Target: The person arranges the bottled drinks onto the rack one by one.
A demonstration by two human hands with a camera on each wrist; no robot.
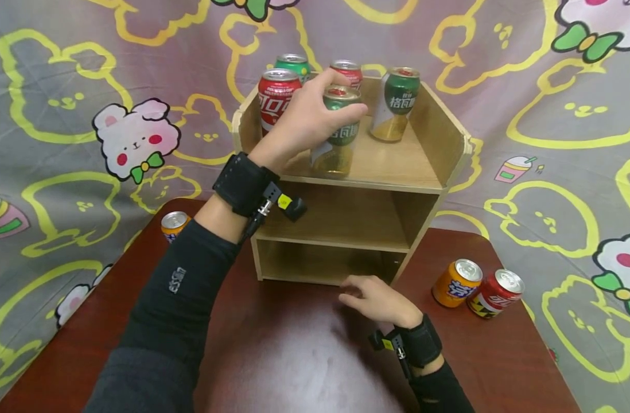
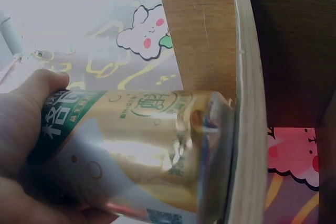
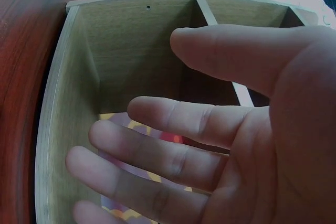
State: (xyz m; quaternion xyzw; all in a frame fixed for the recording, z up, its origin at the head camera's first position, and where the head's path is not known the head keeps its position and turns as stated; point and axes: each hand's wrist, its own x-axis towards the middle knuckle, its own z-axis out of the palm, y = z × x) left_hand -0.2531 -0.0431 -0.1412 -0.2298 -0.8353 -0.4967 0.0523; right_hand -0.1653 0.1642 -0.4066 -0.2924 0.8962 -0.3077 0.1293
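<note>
My left hand (image 1: 312, 115) grips a green, white and gold drink can (image 1: 337, 154) around its upper part, at the front of the shelf unit's top board. In the left wrist view, the base of this can (image 2: 157, 150) is right at the board's edge; whether it touches is unclear. A matching can (image 1: 396, 106) stands to its right on the top board. Behind my left hand are a red cola can (image 1: 277, 94), a green can (image 1: 292, 63) and another red can (image 1: 347, 71), partly hidden. My right hand (image 1: 379, 301) holds nothing, its fingers extended before the lowest compartment.
The wooden shelf unit (image 1: 341, 213) has side walls beside its top board and two compartments below. On the dark red table (image 1: 294, 355), an orange can (image 1: 455, 287) and a red can (image 1: 496, 293) stand at the right. Another orange can (image 1: 173, 221) is at the left, behind my left arm.
</note>
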